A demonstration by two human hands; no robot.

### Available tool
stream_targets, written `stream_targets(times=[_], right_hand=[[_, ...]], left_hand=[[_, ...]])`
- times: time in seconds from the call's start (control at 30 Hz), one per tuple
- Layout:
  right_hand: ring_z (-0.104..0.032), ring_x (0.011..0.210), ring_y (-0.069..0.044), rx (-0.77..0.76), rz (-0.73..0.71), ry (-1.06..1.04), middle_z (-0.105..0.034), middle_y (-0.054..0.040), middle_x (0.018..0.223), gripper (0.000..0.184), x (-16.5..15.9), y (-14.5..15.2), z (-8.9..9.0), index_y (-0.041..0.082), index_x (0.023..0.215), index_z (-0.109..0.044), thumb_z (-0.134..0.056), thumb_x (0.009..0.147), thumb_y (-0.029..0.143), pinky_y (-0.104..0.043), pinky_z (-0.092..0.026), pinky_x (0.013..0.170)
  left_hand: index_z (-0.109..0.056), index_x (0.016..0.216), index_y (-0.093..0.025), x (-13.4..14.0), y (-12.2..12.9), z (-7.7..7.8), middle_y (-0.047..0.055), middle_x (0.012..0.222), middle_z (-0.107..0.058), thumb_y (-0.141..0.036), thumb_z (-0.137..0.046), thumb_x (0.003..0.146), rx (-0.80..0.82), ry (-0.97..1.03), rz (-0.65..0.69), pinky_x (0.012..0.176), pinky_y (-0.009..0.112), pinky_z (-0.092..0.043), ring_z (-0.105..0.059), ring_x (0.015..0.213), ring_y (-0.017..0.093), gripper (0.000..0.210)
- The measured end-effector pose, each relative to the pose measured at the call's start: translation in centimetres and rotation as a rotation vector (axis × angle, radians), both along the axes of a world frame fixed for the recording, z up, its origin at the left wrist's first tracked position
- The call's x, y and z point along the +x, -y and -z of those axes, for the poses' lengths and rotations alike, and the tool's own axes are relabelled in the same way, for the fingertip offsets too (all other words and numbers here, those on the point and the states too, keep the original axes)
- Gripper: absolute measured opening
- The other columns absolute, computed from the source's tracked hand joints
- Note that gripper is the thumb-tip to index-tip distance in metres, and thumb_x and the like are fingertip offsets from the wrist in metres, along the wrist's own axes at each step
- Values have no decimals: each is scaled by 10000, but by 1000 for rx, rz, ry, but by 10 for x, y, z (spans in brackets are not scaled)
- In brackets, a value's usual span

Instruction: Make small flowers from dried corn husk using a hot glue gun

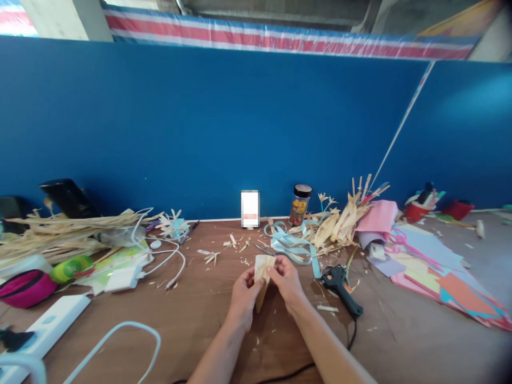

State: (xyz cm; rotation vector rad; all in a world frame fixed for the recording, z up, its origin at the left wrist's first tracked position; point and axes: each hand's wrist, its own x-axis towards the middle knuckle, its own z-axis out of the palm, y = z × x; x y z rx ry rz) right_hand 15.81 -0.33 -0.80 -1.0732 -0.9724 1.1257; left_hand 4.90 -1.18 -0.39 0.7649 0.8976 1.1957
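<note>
Between my two hands, above the middle of the brown table, is a pale, dry corn husk piece (264,269), wide at the top and narrowing to a point below. My left hand (245,295) pinches its left edge with thumb and fingers. On the other side my right hand (286,281) grips the upper right edge, its thumb lying on the front face. Just behind the hands, the tip of a metal tool, perhaps scissors (262,249), shows beside a light blue ribbon (294,248). Small husk scraps (232,241) lie scattered around.
A black glue gun (342,290) with its cord lies right of my hands. Behind stand a jar (300,205) and a husk bundle (336,226). Coloured paper (460,288) spreads at right. At left are a power strip (52,330), white cables and more husks (60,237).
</note>
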Motion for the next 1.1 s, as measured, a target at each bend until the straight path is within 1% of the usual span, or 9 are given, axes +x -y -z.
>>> stream_targets(times=[0.07,0.2,0.3,0.4,0.47,0.67,0.77,0.9,1.1], right_hand=[[-565,570,-139,26,9,48,-619,-3,667,284,0,0,0,182,920,-458,-577,679,273,-241,-442,529],[-544,585,-134,88,61,231,-611,-10,698,304,0,1,-1,177,984,-471,-538,694,236,-228,-426,528],[-525,606,-133,125,127,348,-590,-12,719,271,1,3,-4,183,963,-510,-518,695,223,-221,-418,527],[-513,603,-135,148,202,413,-570,-9,706,228,1,4,-8,186,909,-548,-520,686,225,-223,-413,531],[-510,606,-138,160,214,418,-562,-13,707,219,2,4,-9,185,895,-556,-527,681,226,-226,-413,537],[-452,528,-108,138,155,323,-504,22,632,224,2,3,-5,184,917,-525,-517,699,235,-204,-381,489],[-454,539,-110,136,148,302,-510,18,639,256,2,2,-5,179,948,-525,-518,700,245,-206,-386,497],[-450,529,-110,123,148,314,-514,18,620,212,2,2,-5,175,900,-547,-507,710,260,-204,-379,488],[-476,553,-121,127,164,346,-546,4,642,186,4,1,-3,171,872,-550,-497,724,270,-220,-396,523]], left_hand=[[-573,945,-113,0,0,1,86,821,-676,-236,-694,568,12,8,1,670,251,-447,-621,730,186,415],[-560,956,-115,-1,0,2,79,811,-674,-228,-683,577,9,32,1,662,251,-448,-623,711,181,414],[-550,958,-116,-1,0,0,77,792,-676,-217,-686,569,-33,61,20,650,264,-456,-626,696,187,424],[-557,941,-118,0,1,-2,79,785,-678,-217,-697,552,-60,76,33,652,273,-461,-629,698,195,425],[-564,928,-121,0,1,-3,79,790,-678,-218,-706,539,-61,77,27,661,269,-460,-629,705,194,425],[-574,915,-138,-1,1,-3,67,792,-678,-213,-705,527,-80,74,27,652,256,-456,-626,697,180,416],[-586,908,-130,-1,1,-4,71,800,-677,-228,-710,514,-83,50,15,652,249,-452,-623,706,181,424],[-589,917,-125,0,1,-4,71,787,-677,-234,-711,507,-82,37,20,647,248,-449,-621,694,180,442],[-586,924,-121,0,0,2,73,777,-677,-218,-696,525,-51,31,36,625,243,-443,-619,676,176,425]])
